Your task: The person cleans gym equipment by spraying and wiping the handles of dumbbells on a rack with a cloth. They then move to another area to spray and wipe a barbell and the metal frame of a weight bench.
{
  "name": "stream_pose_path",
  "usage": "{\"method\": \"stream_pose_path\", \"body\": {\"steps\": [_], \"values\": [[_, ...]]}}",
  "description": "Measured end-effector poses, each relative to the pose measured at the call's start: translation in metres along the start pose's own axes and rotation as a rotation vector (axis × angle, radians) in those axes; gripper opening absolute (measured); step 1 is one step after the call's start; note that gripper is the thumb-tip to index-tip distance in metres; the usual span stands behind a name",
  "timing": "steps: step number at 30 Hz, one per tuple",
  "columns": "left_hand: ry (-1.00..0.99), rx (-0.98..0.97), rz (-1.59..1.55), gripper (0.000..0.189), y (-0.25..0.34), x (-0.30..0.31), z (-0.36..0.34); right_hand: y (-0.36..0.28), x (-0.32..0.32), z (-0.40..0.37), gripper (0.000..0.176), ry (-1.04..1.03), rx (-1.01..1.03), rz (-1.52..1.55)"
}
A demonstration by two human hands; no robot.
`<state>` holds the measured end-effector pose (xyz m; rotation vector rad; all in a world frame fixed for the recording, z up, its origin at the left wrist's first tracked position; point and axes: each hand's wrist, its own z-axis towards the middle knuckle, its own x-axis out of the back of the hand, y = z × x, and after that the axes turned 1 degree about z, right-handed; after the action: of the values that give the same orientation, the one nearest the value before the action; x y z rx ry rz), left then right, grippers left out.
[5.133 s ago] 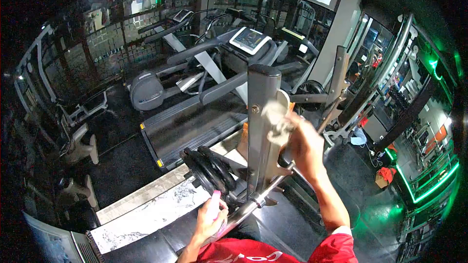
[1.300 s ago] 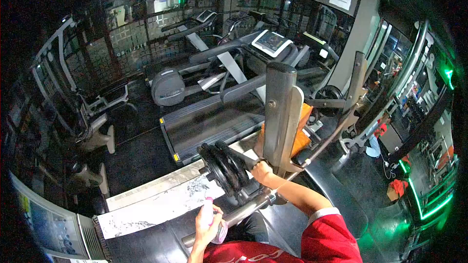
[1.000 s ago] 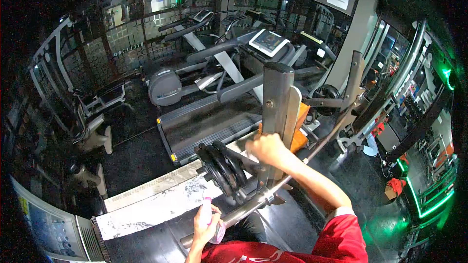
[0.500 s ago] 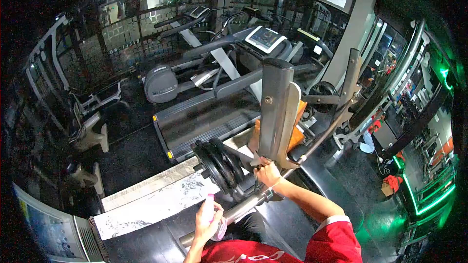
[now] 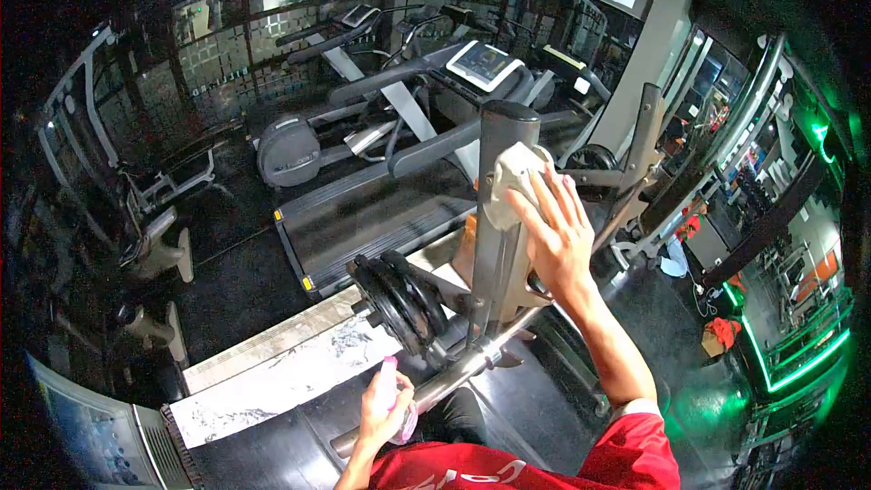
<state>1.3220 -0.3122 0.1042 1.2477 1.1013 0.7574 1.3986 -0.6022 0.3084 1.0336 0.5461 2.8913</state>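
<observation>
My left hand [image 5: 385, 412] is wrapped round a spray bottle [image 5: 388, 377] with a pink tip and a clear lower part, low in front of my red shirt. My right hand [image 5: 561, 240] presses a pale, crumpled cloth [image 5: 519, 172] against the upper part of a grey metal post [image 5: 497, 268], its fingers stretched over the cloth. Below the post, a thick steel bar [image 5: 445, 390] runs at a slant between my arms. Black weight plates [image 5: 399, 304] hang stacked just left of the post.
A treadmill [image 5: 381, 218] stands beyond the post, with more cardio machines behind it. A second upright [image 5: 646, 127] rises at right. A white marbled strip [image 5: 281, 381] crosses the floor at left. Red cloth lies on a box [image 5: 717, 340] at far right.
My right hand has moved up from the base of the post to its upper part, where the cloth now shows under the fingers. My left hand still holds the spray bottle low down.
</observation>
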Motion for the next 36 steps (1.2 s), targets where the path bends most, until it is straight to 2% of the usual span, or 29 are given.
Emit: {"method": "stream_pose_path", "body": {"steps": [3,4,6,10,12,13,14,17,18,20,21,24,26,27,30,32,35,36], "values": [[-0.035,-0.04,-0.005,0.016,0.006,-0.004,-0.001,0.002,-0.058,-0.034,0.042,-0.165,-0.06,-0.005],[-0.036,-0.038,-0.003,0.016,0.007,-0.004,-0.003,-0.003,-0.067,-0.051,0.042,-0.198,0.013,-0.086],[-0.029,-0.038,-0.012,0.019,0.01,-0.005,-0.004,-0.019,-0.087,-0.091,0.041,-0.266,0.031,0.013],[-0.014,-0.057,-0.031,0.021,0.004,0.0,-0.006,-0.064,-0.113,-0.182,0.038,-0.647,0.055,-0.036],[0.007,-0.081,0.073,0.023,0.002,0.003,-0.009,-0.08,-0.121,-0.202,0.039,-0.819,-0.025,0.066],[0.021,-0.076,0.073,0.023,0.001,0.005,-0.01,-0.082,-0.107,-0.182,0.038,-1.177,-0.278,0.163],[0.022,-0.084,0.044,0.023,0.0,0.007,-0.01,-0.077,-0.109,-0.201,0.036,-1.04,-0.157,0.089],[0.02,-0.079,-0.004,0.023,-0.002,0.01,-0.013,-0.05,-0.126,-0.221,0.028,-0.868,-0.095,0.162],[0.027,-0.074,-0.023,0.023,-0.002,0.009,-0.012,-0.045,-0.109,-0.201,0.028,-0.91,-0.103,0.181],[0.034,-0.054,-0.021,0.021,-0.004,0.008,-0.011,-0.034,-0.086,-0.151,0.026,-1.104,-0.42,0.447],[0.029,-0.056,-0.008,0.02,-0.004,0.006,-0.01,-0.029,-0.07,-0.132,0.028,-1.061,-0.505,0.508],[0.002,-0.049,0.007,0.018,0.0,0.001,-0.006,-0.024,-0.012,-0.08,0.019,-0.768,-0.708,0.532],[-0.024,-0.038,0.011,0.018,0.001,-0.003,-0.003,-0.027,-0.009,-0.082,0.023,-0.252,-0.574,0.545],[-0.026,-0.029,-0.006,0.017,0.0,-0.005,-0.001,-0.021,-0.02,-0.095,0.029,-0.217,-0.432,0.499],[-0.059,-0.029,-0.007,0.017,-0.005,-0.009,0.004,-0.015,-0.06,-0.141,0.024,-0.405,-0.039,0.183],[-0.08,-0.039,0.007,0.017,-0.005,-0.012,0.008,-0.021,-0.073,-0.17,0.029,-0.519,0.067,0.093],[-0.079,-0.012,0.047,0.017,-0.005,-0.012,0.008,-0.034,-0.073,-0.171,0.03,-0.515,0.01,0.06],[-0.088,-0.018,0.03,0.018,-0.008,-0.012,0.009,-0.037,-0.073,-0.174,0.031,-0.572,0.045,-0.024]]}}
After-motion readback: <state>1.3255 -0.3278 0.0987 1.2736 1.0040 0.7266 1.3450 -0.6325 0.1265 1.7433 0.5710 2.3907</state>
